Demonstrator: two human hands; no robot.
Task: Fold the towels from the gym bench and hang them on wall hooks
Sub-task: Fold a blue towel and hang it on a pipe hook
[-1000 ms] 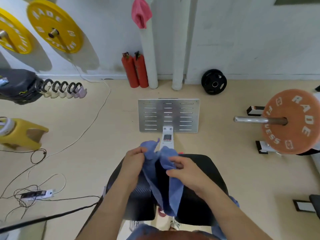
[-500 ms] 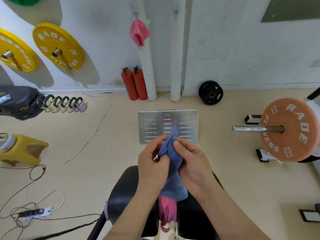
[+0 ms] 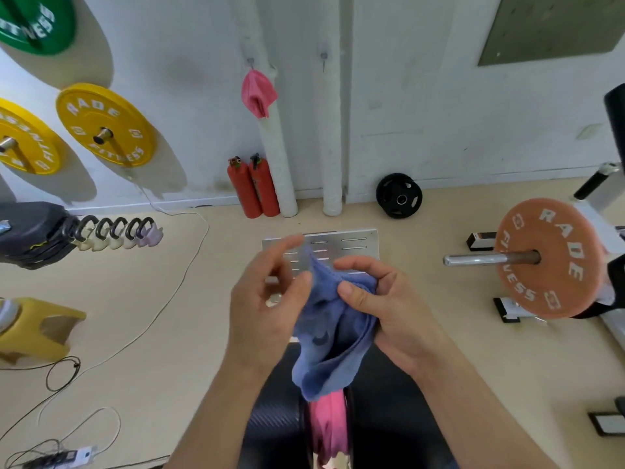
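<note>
A blue towel [image 3: 329,336] hangs bunched between my hands above the black gym bench [image 3: 385,414]. My right hand [image 3: 378,306] grips its upper edge between thumb and fingers. My left hand [image 3: 267,299] pinches the towel's top corner with the thumb, its other fingers spread. A pink towel [image 3: 329,424] lies on the bench under the blue one. Another pink towel [image 3: 257,93] hangs on a wall hook [image 3: 250,61]. A second hook [image 3: 324,57] to its right is bare.
Two white padded pipes and two red extinguishers [image 3: 253,187] stand at the wall. A metal footplate [image 3: 351,243] lies ahead of the bench. A barbell with an orange plate [image 3: 549,267] sits right. Cables [image 3: 111,353] and a yellow stool [image 3: 37,328] are left.
The view has tilted up toward the wall. My hands have lifted the blue towel off the bench and gathered it; the pink towel beneath now shows.
</note>
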